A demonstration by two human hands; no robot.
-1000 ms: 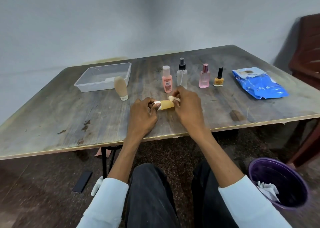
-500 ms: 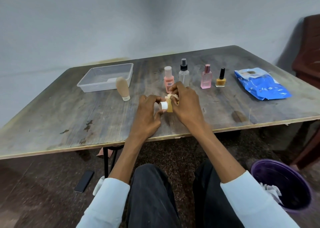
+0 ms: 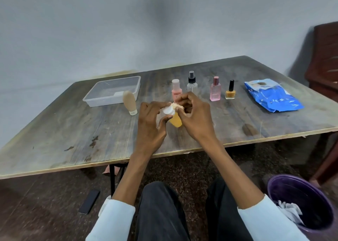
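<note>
A small yellow bottle (image 3: pixel 176 121) with a white cap (image 3: pixel 167 110) is held above the middle of the wooden table (image 3: pixel 73 131), cap up and tilted toward me. My left hand (image 3: pixel 150 125) grips it just under the cap with thumb and fingers. My right hand (image 3: pixel 193 117) pinches a small crumpled beige wipe (image 3: pixel 176 105) against the cap's side. The lower half of the bottle shows between the two hands.
Behind the hands stand a tan tube (image 3: pixel 129 102), a pink bottle (image 3: pixel 176 89), a clear spray bottle (image 3: pixel 192 83), a pink perfume bottle (image 3: pixel 215 89) and a yellow nail polish (image 3: pixel 230 90). Clear plastic tray (image 3: pixel 97 98) back left, blue packet (image 3: pixel 272 95) right. Purple bin (image 3: pixel 285 191) and a phone (image 3: pixel 89 201) are on the floor.
The yellow bottle turned from lying sideways to cap-up between my hands and rose slightly. The wipe in my right hand moved from the bottle's far end to the cap.
</note>
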